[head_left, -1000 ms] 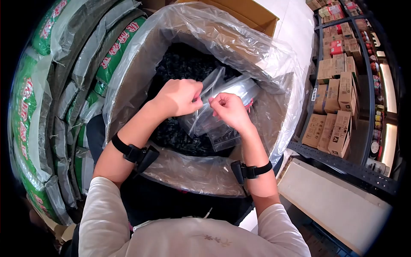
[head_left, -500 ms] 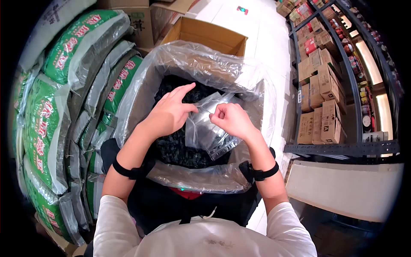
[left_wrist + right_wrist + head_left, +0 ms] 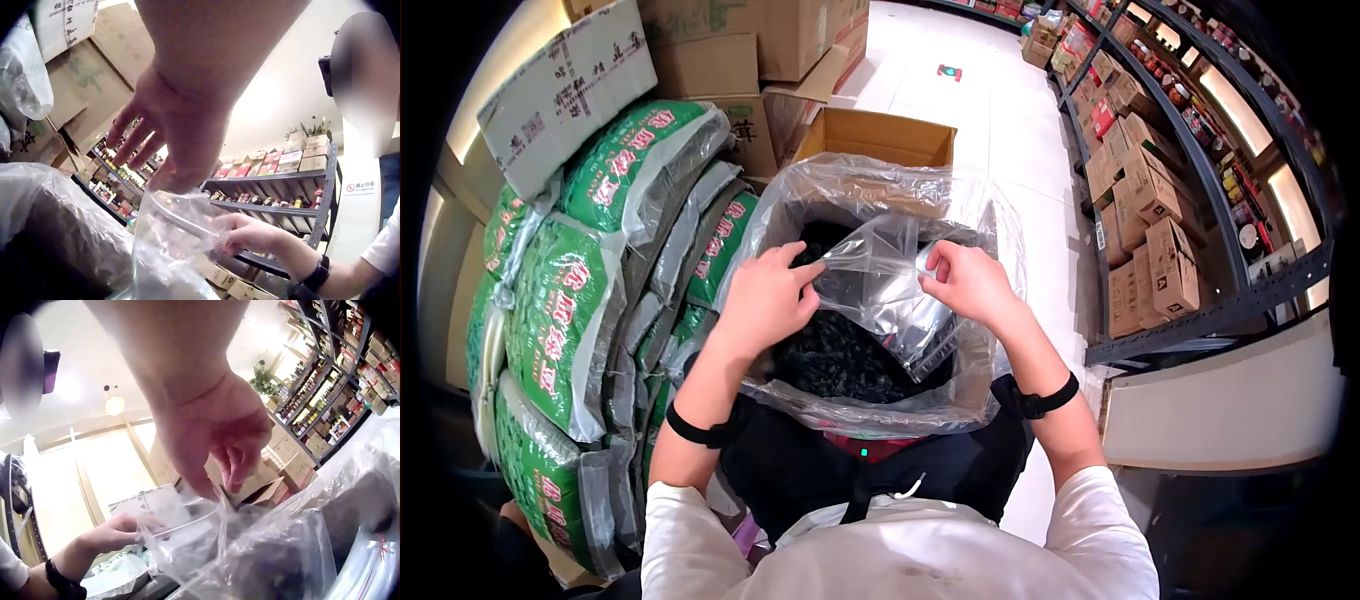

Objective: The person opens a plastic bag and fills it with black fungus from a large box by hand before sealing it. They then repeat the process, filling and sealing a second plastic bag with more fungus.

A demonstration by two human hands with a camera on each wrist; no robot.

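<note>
A clear zip-top plastic bag stretches between both hands over a large cardboard box with a plastic liner. My right hand pinches the bag's upper edge between thumb and curled fingers. At the opposite edge is my left hand, its index finger straight against the plastic and its other fingers spread. The left wrist view shows the bag's zip strip running from one hand to the other. Below lie black, crinkled dried pieces in the box, with more clear bags on top.
Green printed sacks are stacked on the left, with a white carton on top. An open cardboard box stands beyond the lined one. Metal shelving with cartons lines the right side.
The bag has been drawn out wider as the left hand moved left and its fingers spread from a curl. The right hand keeps its pinch. The head view has tilted up.
</note>
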